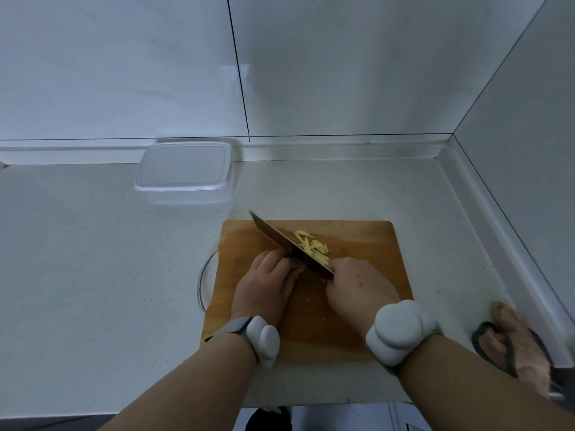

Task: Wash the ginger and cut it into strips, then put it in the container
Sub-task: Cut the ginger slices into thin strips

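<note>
Right hand (357,286) is wrapped round the handle of a broad, dark cleaver (287,245), blade angled across a rounded wooden cutting board (367,244). Left hand (267,281) sits curled, fingertips against the blade's flat side, pinning a small ginger piece (299,269) that's mostly hidden. Thin pale-yellow ginger strips (312,245) are piled just right of the blade. A clear plastic container (185,172) with its frosted lid on sits on the speckled counter (93,259), behind the board.
</note>
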`<state>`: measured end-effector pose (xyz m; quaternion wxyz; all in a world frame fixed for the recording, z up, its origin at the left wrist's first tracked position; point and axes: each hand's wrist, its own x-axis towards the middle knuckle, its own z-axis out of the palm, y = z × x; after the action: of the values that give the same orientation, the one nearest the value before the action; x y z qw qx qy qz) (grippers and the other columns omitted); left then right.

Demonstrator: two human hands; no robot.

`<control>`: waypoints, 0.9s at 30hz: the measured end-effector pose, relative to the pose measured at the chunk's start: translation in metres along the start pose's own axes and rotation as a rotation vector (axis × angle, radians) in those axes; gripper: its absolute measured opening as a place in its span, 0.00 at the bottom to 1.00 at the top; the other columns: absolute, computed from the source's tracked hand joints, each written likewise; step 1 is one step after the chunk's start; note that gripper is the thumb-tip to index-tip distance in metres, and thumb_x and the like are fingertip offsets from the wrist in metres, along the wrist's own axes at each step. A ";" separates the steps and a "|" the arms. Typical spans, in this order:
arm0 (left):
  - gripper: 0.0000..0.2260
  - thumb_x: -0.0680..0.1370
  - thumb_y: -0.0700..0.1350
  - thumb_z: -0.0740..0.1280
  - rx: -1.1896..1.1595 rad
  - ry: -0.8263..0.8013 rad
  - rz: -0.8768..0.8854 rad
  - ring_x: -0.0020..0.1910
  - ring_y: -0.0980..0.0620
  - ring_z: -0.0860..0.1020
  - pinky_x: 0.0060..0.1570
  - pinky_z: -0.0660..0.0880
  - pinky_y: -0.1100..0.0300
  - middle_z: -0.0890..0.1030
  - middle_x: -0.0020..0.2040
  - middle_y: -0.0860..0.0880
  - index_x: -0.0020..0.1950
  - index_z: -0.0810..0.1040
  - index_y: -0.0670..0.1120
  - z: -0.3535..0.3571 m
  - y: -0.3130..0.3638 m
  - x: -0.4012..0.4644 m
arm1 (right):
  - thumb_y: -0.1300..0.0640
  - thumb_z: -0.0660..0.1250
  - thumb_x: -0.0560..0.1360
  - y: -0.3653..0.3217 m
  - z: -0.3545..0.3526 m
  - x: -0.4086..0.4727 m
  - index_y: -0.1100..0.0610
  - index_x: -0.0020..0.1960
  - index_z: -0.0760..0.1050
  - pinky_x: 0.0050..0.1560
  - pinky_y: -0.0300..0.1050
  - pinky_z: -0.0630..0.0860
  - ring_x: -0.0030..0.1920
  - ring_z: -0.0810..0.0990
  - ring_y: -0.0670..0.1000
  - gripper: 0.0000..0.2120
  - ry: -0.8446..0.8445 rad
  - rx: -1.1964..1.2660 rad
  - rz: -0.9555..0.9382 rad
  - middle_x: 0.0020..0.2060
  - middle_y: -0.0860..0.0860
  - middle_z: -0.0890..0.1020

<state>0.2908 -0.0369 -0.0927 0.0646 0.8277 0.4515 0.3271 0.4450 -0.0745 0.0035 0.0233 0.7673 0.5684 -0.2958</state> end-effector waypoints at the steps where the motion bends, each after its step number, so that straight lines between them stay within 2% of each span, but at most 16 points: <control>1: 0.11 0.78 0.50 0.63 0.005 -0.005 0.007 0.49 0.50 0.76 0.40 0.78 0.59 0.81 0.49 0.50 0.47 0.82 0.46 0.000 0.000 0.000 | 0.59 0.59 0.80 0.001 -0.002 0.000 0.54 0.56 0.78 0.38 0.43 0.77 0.38 0.80 0.52 0.10 -0.004 0.018 0.009 0.40 0.51 0.80; 8: 0.11 0.78 0.51 0.61 0.055 -0.032 -0.017 0.49 0.50 0.77 0.36 0.78 0.59 0.81 0.49 0.50 0.48 0.81 0.47 -0.001 0.001 0.001 | 0.58 0.60 0.80 0.002 -0.011 -0.011 0.51 0.54 0.78 0.35 0.41 0.75 0.35 0.79 0.49 0.09 0.033 -0.016 -0.015 0.38 0.49 0.79; 14: 0.11 0.78 0.51 0.62 0.055 -0.044 -0.026 0.49 0.49 0.78 0.38 0.79 0.57 0.81 0.50 0.50 0.49 0.81 0.47 0.000 0.000 0.001 | 0.58 0.61 0.80 0.001 -0.014 -0.013 0.52 0.55 0.79 0.41 0.44 0.81 0.36 0.80 0.50 0.09 0.025 -0.060 -0.006 0.37 0.49 0.80; 18: 0.10 0.78 0.51 0.62 0.060 -0.049 -0.032 0.50 0.49 0.77 0.38 0.79 0.56 0.80 0.51 0.50 0.49 0.81 0.47 0.002 -0.001 0.000 | 0.58 0.61 0.80 -0.003 -0.013 -0.009 0.53 0.56 0.79 0.41 0.44 0.80 0.37 0.81 0.50 0.10 0.001 -0.064 -0.001 0.39 0.50 0.80; 27: 0.12 0.78 0.51 0.61 0.059 -0.027 -0.013 0.49 0.49 0.76 0.38 0.78 0.58 0.81 0.51 0.49 0.50 0.81 0.47 0.001 0.000 0.001 | 0.60 0.60 0.80 -0.009 -0.009 0.001 0.54 0.54 0.79 0.42 0.45 0.81 0.37 0.81 0.50 0.10 -0.005 -0.099 -0.004 0.39 0.51 0.81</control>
<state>0.2919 -0.0363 -0.0935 0.0486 0.8306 0.4653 0.3020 0.4408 -0.0668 0.0135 0.0622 0.7632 0.5840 -0.2694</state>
